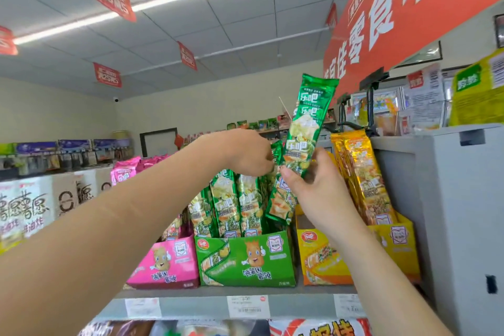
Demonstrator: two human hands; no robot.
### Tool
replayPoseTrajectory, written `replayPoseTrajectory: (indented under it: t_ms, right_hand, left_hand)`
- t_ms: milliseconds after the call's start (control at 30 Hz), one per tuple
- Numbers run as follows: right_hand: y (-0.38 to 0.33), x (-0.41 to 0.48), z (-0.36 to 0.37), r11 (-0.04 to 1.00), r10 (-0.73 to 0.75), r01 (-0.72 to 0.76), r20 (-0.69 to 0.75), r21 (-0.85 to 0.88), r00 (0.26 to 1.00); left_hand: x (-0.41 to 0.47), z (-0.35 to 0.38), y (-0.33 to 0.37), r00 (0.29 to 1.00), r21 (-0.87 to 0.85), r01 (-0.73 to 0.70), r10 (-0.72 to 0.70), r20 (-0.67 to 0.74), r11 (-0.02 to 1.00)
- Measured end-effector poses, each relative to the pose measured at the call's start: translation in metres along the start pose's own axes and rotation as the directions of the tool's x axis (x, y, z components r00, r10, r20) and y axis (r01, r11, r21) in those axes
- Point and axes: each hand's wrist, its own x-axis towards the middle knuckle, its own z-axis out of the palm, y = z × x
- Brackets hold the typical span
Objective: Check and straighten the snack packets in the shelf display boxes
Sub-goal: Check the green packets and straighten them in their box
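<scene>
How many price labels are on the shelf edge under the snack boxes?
3 price labels: the left label under the pink box, the middle label under the green box, the right label under the yellow box. Others may be hidden.

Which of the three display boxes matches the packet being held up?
The green display box in the middle, between the pink box and yellow box: the right hand holds up a green packet.
</scene>
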Motion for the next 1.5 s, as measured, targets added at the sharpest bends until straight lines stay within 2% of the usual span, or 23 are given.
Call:
replayPoseTrajectory:
  t_ms: [133,267,333,467,600,667,700,767,867,1067,1167,1233,1300,1367,1433,1500]
  right_hand:
    - [-0.003,0.005,0.003,1.000,-0.013,0.014,0.042,-0.011,0.999]
    - [-0.006,0.010,0.005,0.954,0.109,-0.102,-0.009,0.282,0.994]
    - [-0.005,0.014,0.003,0.940,0.126,-0.104,-0.046,0.324,0.991]
    - [-0.001,0.019,0.009,0.960,0.082,-0.065,-0.051,0.272,0.995]
    - [-0.007,0.023,0.009,0.922,0.021,0.064,-0.216,0.382,0.976]
    - [-0.005,0.025,0.005,0.964,-0.042,0.096,-0.211,0.248,0.977]
    - [-0.003,0.025,0.005,0.989,-0.056,0.077,-0.160,0.127,0.985]
    - [0.004,0.025,0.006,0.998,0.010,-0.011,-0.019,-0.065,1.000]
    - [0.008,0.028,0.006,0.982,0.091,-0.077,0.071,-0.172,0.993]
    - [0.012,0.039,0.020,0.949,0.047,-0.018,0.083,-0.316,0.995]
    - [0.021,0.035,0.022,0.908,0.189,-0.071,0.252,-0.413,0.949]
    - [0.020,0.035,0.022,0.873,0.260,-0.084,0.312,-0.481,0.914]
    - [0.013,0.042,0.014,0.823,0.329,-0.082,0.354,-0.562,0.875]
    - [0.004,0.054,0.000,0.837,0.386,-0.170,0.341,-0.521,0.857]
    - [-0.002,0.069,-0.010,0.880,0.380,-0.285,0.202,-0.381,0.903]
    - [0.000,0.081,-0.006,0.883,0.349,-0.278,0.133,-0.379,0.928]
  left_hand:
    - [0.003,-0.002,-0.008,0.999,-0.072,0.032,-0.034,-0.019,0.997]
    - [0.005,-0.006,-0.014,0.999,-0.166,0.047,-0.046,0.010,0.985]
    - [0.005,-0.004,-0.017,0.999,-0.235,0.020,-0.028,-0.030,0.972]
    - [0.003,0.006,-0.021,0.987,-0.242,-0.064,0.025,-0.159,0.968]
    - [0.002,0.011,-0.021,0.976,-0.236,-0.079,0.026,-0.218,0.968]
    - [0.002,0.013,-0.021,0.969,-0.253,-0.074,0.010,-0.248,0.965]
    - [0.003,0.015,-0.022,0.964,-0.270,-0.074,0.000,-0.264,0.960]
    - [0.003,0.018,-0.022,0.955,-0.329,-0.082,-0.019,-0.295,0.941]
    - [0.002,0.024,-0.023,0.937,-0.427,-0.130,-0.030,-0.348,0.895]
    - [-0.001,0.028,-0.029,0.915,-0.511,-0.140,-0.087,-0.395,0.848]
    - [-0.003,0.031,-0.032,0.911,-0.602,-0.147,-0.130,-0.392,0.785]
    - [-0.004,0.029,-0.033,0.908,-0.560,-0.127,-0.131,-0.398,0.818]
    - [-0.002,0.027,-0.033,0.907,-0.421,-0.072,-0.116,-0.405,0.904]
    - [-0.001,0.025,-0.030,0.896,-0.340,-0.032,-0.123,-0.426,0.940]
    - [-0.001,0.025,-0.026,0.882,-0.318,-0.022,-0.131,-0.452,0.948]
    - [-0.002,0.025,-0.026,0.876,-0.323,-0.029,-0.132,-0.464,0.946]
